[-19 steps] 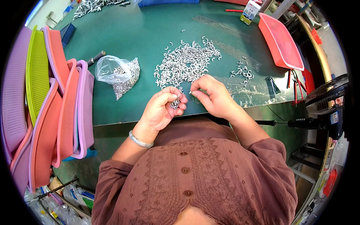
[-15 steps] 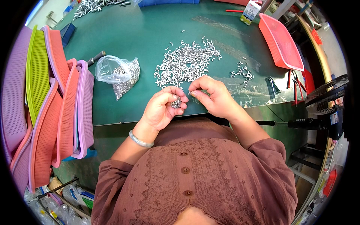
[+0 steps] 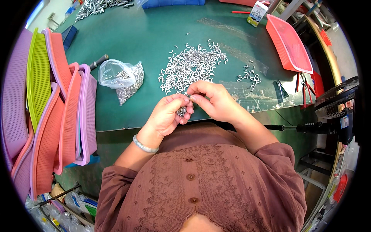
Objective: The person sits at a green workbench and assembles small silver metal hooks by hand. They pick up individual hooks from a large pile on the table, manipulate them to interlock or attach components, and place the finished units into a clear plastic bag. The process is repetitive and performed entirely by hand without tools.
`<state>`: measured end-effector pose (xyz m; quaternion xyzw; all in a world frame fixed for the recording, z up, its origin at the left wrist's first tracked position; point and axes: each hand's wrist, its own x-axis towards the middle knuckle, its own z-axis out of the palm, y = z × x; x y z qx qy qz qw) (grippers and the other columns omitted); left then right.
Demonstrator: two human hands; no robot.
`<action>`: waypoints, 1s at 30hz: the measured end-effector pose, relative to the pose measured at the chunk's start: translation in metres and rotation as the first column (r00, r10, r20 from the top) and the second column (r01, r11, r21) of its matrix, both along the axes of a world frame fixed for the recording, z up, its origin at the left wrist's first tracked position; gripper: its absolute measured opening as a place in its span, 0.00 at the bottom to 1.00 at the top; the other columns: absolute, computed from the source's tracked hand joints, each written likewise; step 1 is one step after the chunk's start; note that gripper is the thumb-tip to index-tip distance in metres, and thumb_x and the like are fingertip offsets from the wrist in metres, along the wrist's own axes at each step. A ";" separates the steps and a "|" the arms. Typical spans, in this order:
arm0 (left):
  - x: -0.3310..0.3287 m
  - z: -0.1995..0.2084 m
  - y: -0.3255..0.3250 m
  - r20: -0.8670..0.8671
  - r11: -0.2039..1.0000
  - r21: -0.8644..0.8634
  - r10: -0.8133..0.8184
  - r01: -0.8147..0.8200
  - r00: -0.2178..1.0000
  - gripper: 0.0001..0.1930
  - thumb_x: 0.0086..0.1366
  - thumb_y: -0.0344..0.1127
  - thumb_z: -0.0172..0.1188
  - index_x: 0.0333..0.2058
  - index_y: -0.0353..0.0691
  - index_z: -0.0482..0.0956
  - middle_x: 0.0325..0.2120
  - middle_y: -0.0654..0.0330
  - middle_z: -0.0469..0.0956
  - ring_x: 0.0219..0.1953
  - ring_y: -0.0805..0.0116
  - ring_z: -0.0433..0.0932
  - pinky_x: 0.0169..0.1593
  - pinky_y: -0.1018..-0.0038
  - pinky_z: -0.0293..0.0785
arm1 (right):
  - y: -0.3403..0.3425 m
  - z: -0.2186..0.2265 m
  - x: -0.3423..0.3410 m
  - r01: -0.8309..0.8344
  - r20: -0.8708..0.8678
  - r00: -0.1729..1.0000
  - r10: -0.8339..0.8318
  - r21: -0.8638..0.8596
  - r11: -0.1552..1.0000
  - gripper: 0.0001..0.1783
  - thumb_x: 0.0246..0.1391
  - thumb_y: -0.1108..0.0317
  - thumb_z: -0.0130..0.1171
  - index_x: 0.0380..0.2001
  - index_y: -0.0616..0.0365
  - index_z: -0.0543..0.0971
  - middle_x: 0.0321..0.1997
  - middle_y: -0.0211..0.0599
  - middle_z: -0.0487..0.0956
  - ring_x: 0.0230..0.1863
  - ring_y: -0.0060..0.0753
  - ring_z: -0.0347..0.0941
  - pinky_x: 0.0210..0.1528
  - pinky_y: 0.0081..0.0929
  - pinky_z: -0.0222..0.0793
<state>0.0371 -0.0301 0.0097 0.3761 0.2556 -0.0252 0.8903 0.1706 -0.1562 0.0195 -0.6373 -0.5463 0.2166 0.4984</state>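
My left hand (image 3: 167, 112) is closed round a small clump of curved metal pieces (image 3: 181, 111), which shows between the palm and fingers. My right hand (image 3: 215, 101) meets it from the right, thumb and forefinger pinched at the left fingertips; a small metal piece seems to sit in that pinch, partly hidden. Just beyond both hands spreads a large pile of silvery C-shaped metal pieces (image 3: 189, 65) on the green table (image 3: 127, 42). A smaller scatter of the same pieces (image 3: 249, 77) lies to the right. Left of the pile stands a clear plastic bag (image 3: 129, 85) partly filled with similar pieces.
Purple, green and coral plastic baskets (image 3: 73, 120) are stacked along the left edge. A coral tray (image 3: 290, 44), red-handled pliers (image 3: 305, 89) and a small carton (image 3: 258, 14) are at the right. A black fan (image 3: 336, 102) stands beyond the table's right edge. Metal rods (image 3: 94, 8) lie far left.
My right hand has moved slightly left, and its fingertips now touch those of my left hand. The left thumb and fingers have drawn closer together.
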 end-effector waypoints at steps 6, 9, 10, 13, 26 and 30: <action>-0.002 -0.002 0.000 -0.001 0.987 -0.155 0.040 -0.040 0.999 0.08 0.63 0.35 0.51 0.29 0.39 0.73 0.24 0.61 0.72 0.22 0.75 0.67 0.20 0.84 0.62 | 0.004 0.001 -0.004 0.076 -0.119 0.990 -0.078 -0.024 0.997 0.08 0.53 0.76 0.53 0.37 0.60 0.75 0.32 0.40 0.78 0.34 0.37 0.75 0.36 0.29 0.71; -0.003 -0.003 0.001 -0.021 0.944 -0.320 0.077 -0.079 0.997 0.08 0.63 0.36 0.51 0.28 0.39 0.73 0.24 0.61 0.70 0.22 0.76 0.65 0.20 0.85 0.62 | 0.008 -0.010 0.001 0.142 0.075 0.986 -0.146 0.056 0.988 0.07 0.51 0.75 0.54 0.35 0.59 0.77 0.32 0.41 0.77 0.36 0.43 0.74 0.39 0.34 0.70; -0.004 -0.003 0.002 -0.017 0.941 -0.329 0.082 -0.083 0.997 0.08 0.63 0.36 0.51 0.28 0.39 0.72 0.24 0.61 0.70 0.22 0.76 0.65 0.20 0.85 0.61 | 0.009 -0.016 0.003 0.153 0.192 0.966 -0.173 0.114 0.982 0.07 0.50 0.74 0.55 0.35 0.58 0.77 0.32 0.40 0.77 0.36 0.44 0.73 0.39 0.35 0.69; -0.005 -0.003 0.003 -0.007 0.933 -0.347 0.099 -0.096 0.995 0.09 0.63 0.36 0.51 0.27 0.39 0.72 0.24 0.62 0.69 0.22 0.76 0.65 0.21 0.86 0.61 | 0.010 -0.020 0.004 0.080 0.495 0.864 -0.086 0.033 0.996 0.08 0.46 0.72 0.58 0.33 0.56 0.79 0.32 0.37 0.74 0.37 0.44 0.69 0.40 0.37 0.66; -0.012 -0.008 0.012 0.107 0.959 -0.212 0.214 -0.188 0.971 0.06 0.59 0.31 0.54 0.25 0.38 0.71 0.29 0.55 0.72 0.27 0.69 0.71 0.27 0.80 0.70 | -0.002 -0.014 0.008 0.076 0.541 0.839 -0.053 -0.019 0.997 0.05 0.41 0.72 0.61 0.26 0.56 0.77 0.32 0.33 0.71 0.39 0.40 0.66 0.41 0.34 0.62; -0.012 -0.009 0.012 0.109 0.950 -0.221 0.247 -0.219 0.963 0.05 0.58 0.29 0.53 0.24 0.38 0.70 0.30 0.54 0.72 0.28 0.68 0.71 0.28 0.79 0.71 | -0.002 -0.015 0.007 0.071 0.531 0.846 -0.060 0.000 0.997 0.06 0.41 0.73 0.61 0.27 0.56 0.77 0.32 0.33 0.72 0.38 0.40 0.67 0.42 0.34 0.62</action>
